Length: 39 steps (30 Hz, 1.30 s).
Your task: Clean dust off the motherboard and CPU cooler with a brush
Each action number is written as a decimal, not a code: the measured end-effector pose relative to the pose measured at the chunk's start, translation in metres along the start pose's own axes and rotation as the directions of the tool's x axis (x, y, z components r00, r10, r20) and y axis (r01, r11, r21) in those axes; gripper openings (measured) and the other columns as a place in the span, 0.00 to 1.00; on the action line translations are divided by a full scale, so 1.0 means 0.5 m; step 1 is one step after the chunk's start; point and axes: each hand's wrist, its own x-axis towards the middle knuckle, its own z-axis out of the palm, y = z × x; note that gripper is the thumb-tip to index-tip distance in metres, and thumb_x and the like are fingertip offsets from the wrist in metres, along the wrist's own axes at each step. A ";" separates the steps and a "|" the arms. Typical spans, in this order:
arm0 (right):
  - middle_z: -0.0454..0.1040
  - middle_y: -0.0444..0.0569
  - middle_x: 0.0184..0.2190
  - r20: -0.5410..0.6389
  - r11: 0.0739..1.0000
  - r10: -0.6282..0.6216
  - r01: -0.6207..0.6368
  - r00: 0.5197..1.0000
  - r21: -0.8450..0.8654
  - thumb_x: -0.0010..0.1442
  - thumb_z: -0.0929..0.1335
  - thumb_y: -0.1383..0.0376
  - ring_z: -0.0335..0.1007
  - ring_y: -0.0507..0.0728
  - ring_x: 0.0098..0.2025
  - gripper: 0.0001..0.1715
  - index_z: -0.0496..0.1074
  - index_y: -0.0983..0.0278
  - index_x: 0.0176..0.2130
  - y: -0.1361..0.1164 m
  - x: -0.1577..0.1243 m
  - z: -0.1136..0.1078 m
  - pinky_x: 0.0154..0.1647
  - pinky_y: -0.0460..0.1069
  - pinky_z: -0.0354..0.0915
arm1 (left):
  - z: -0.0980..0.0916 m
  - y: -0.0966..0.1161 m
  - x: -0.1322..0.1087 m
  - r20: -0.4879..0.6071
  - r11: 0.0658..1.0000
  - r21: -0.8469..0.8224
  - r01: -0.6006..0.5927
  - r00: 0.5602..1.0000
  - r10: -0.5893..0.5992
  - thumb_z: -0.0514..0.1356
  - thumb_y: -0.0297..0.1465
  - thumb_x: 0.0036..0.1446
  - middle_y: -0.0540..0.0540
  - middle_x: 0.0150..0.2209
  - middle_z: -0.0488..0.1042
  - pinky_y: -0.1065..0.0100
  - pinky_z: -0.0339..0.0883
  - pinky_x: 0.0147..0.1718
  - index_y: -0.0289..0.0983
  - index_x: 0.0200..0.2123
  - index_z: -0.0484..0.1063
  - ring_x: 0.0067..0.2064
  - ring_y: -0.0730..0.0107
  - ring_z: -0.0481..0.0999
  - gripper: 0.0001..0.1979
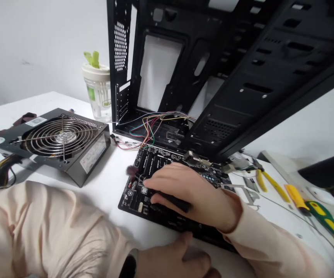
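My right hand [181,189] is closed around the black handle of a small brush [131,172]. The dark, slightly blurred bristles are over the left part of a black motherboard [132,202], near its expansion slots. At the bottom, my left hand [178,258] wears a dark watch and holds the board's near edge. One digit rests against that edge, while the other fingers curl below and are partly hidden. The board lies on the white table, its middle covered by my right hand and forearm.
Behind the board stands an open black computer case [167,96], with thin coloured wires [149,131] trailing out. A power supply with a fan grille [64,139] is at left, a lidded cup [97,90] behind it. Yellow-handled pliers [273,185] and screwdrivers [296,197] lie at right.
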 end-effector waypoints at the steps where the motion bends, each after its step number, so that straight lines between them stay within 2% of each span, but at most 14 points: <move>1: 0.76 0.51 0.35 -0.033 1.000 -0.009 0.009 0.999 0.002 0.64 0.63 0.65 0.71 0.53 0.39 0.11 0.70 0.66 0.45 -0.001 0.000 -0.002 0.40 0.50 0.63 | -0.010 -0.001 0.004 -0.034 0.999 -0.006 -0.054 0.998 0.053 0.53 0.37 0.64 0.56 0.41 0.73 0.69 0.58 0.22 0.48 0.45 0.69 0.38 0.66 0.75 0.09; 2: 0.76 0.50 0.34 -0.062 1.000 -0.015 0.016 0.998 0.022 0.64 0.63 0.66 0.71 0.53 0.38 0.10 0.70 0.67 0.43 -0.003 0.001 -0.006 0.40 0.49 0.63 | -0.018 -0.002 0.008 -0.056 0.997 -0.022 -0.070 0.996 0.069 0.53 0.37 0.64 0.55 0.39 0.73 0.69 0.57 0.20 0.45 0.44 0.70 0.38 0.66 0.75 0.09; 6: 0.73 0.44 0.25 -0.076 0.989 0.028 -0.017 0.997 0.146 0.60 0.65 0.69 0.67 0.49 0.28 0.04 0.70 0.66 0.35 -0.014 -0.001 -0.018 0.34 0.47 0.62 | -0.026 -0.003 0.011 -0.083 0.995 -0.046 0.094 0.992 -0.097 0.56 0.41 0.61 0.54 0.36 0.72 0.69 0.56 0.21 0.45 0.40 0.69 0.39 0.63 0.74 0.09; 9: 0.74 0.47 0.29 0.026 0.990 0.094 -0.096 0.995 0.103 0.61 0.64 0.68 0.68 0.51 0.32 0.07 0.72 0.66 0.38 -0.019 0.000 -0.012 0.37 0.48 0.63 | -0.031 -0.012 0.010 -0.085 0.999 0.011 -0.039 0.996 0.040 0.55 0.39 0.62 0.54 0.37 0.70 0.65 0.64 0.33 0.43 0.42 0.70 0.37 0.65 0.72 0.09; 13: 0.74 0.51 0.36 0.021 0.991 0.077 -0.078 0.997 0.107 0.64 0.62 0.66 0.68 0.52 0.38 0.11 0.71 0.67 0.44 -0.021 0.004 -0.009 0.39 0.47 0.64 | -0.046 -0.028 0.011 -0.092 0.983 0.030 -0.180 0.979 0.182 0.52 0.38 0.63 0.51 0.36 0.69 0.62 0.61 0.49 0.40 0.41 0.71 0.35 0.68 0.69 0.11; 16: 0.74 0.49 0.31 -0.026 0.988 0.059 -0.055 0.998 0.144 0.62 0.63 0.69 0.67 0.51 0.33 0.08 0.71 0.68 0.39 -0.022 0.004 -0.016 0.36 0.47 0.63 | -0.053 -0.033 0.012 -0.100 0.982 0.060 -0.181 0.977 0.186 0.55 0.37 0.61 0.50 0.36 0.69 0.62 0.61 0.49 0.43 0.38 0.73 0.39 0.65 0.67 0.08; 19: 0.72 0.45 0.26 0.063 0.983 0.107 -0.115 0.992 0.141 0.60 0.65 0.69 0.64 0.50 0.28 0.06 0.71 0.67 0.33 -0.022 0.004 -0.015 0.32 0.46 0.61 | -0.054 -0.035 0.014 -0.103 0.982 0.065 -0.178 0.977 0.184 0.56 0.36 0.61 0.50 0.36 0.69 0.61 0.61 0.48 0.43 0.38 0.74 0.39 0.64 0.66 0.08; 21: 0.73 0.47 0.30 0.094 0.983 0.124 -0.135 0.988 0.125 0.62 0.64 0.67 0.67 0.51 0.32 0.08 0.72 0.67 0.37 -0.022 0.003 -0.012 0.34 0.46 0.63 | -0.054 -0.036 0.015 -0.114 0.974 0.060 -0.220 0.968 0.226 0.55 0.36 0.61 0.49 0.36 0.69 0.61 0.61 0.48 0.42 0.38 0.74 0.38 0.64 0.65 0.08; 24: 0.74 0.51 0.37 0.041 0.990 0.087 -0.091 0.995 0.109 0.64 0.63 0.66 0.69 0.53 0.40 0.11 0.72 0.67 0.44 -0.020 0.003 -0.012 0.41 0.48 0.64 | -0.055 -0.033 0.017 -0.137 0.981 0.063 -0.186 0.972 0.193 0.56 0.36 0.61 0.51 0.37 0.69 0.61 0.60 0.48 0.42 0.38 0.73 0.41 0.64 0.66 0.08; 28: 0.74 0.48 0.30 -0.044 0.987 0.059 -0.051 0.997 0.151 0.60 0.64 0.70 0.67 0.51 0.33 0.07 0.72 0.68 0.37 -0.019 0.000 -0.020 0.36 0.47 0.63 | -0.062 -0.029 0.015 -0.151 0.995 0.026 -0.096 0.984 0.099 0.58 0.36 0.61 0.52 0.38 0.70 0.62 0.57 0.52 0.42 0.40 0.73 0.42 0.66 0.67 0.07; 31: 0.71 0.44 0.24 0.038 0.982 0.112 -0.116 0.993 0.148 0.58 0.64 0.69 0.64 0.49 0.27 0.06 0.71 0.66 0.32 -0.019 -0.001 -0.017 0.31 0.46 0.60 | -0.065 -0.033 0.015 -0.136 0.990 -0.002 -0.140 0.981 0.138 0.54 0.33 0.63 0.52 0.37 0.70 0.62 0.58 0.52 0.40 0.40 0.73 0.38 0.67 0.67 0.09; 34: 0.74 0.48 0.32 0.096 0.987 0.143 -0.149 0.985 0.059 0.62 0.63 0.67 0.68 0.51 0.34 0.10 0.73 0.65 0.39 -0.018 0.000 -0.011 0.35 0.47 0.62 | -0.064 -0.039 0.016 -0.114 0.979 0.000 -0.202 0.973 0.201 0.49 0.31 0.66 0.51 0.38 0.71 0.61 0.59 0.51 0.39 0.41 0.73 0.37 0.68 0.67 0.12; 36: 0.74 0.50 0.35 0.050 0.992 0.114 -0.117 0.992 0.052 0.63 0.62 0.67 0.69 0.52 0.37 0.11 0.72 0.66 0.42 -0.016 0.000 -0.010 0.38 0.47 0.63 | -0.062 -0.041 0.017 -0.102 0.977 0.009 -0.213 0.972 0.213 0.49 0.31 0.65 0.50 0.39 0.71 0.60 0.59 0.52 0.38 0.43 0.73 0.38 0.68 0.66 0.13; 39: 0.74 0.48 0.28 -0.026 0.986 0.096 -0.092 0.995 0.138 0.60 0.64 0.69 0.68 0.50 0.31 0.08 0.73 0.68 0.36 -0.014 -0.002 -0.013 0.35 0.46 0.63 | -0.060 -0.042 0.016 -0.084 0.975 0.018 -0.221 0.971 0.222 0.51 0.31 0.64 0.49 0.40 0.70 0.61 0.61 0.49 0.38 0.43 0.73 0.40 0.67 0.66 0.12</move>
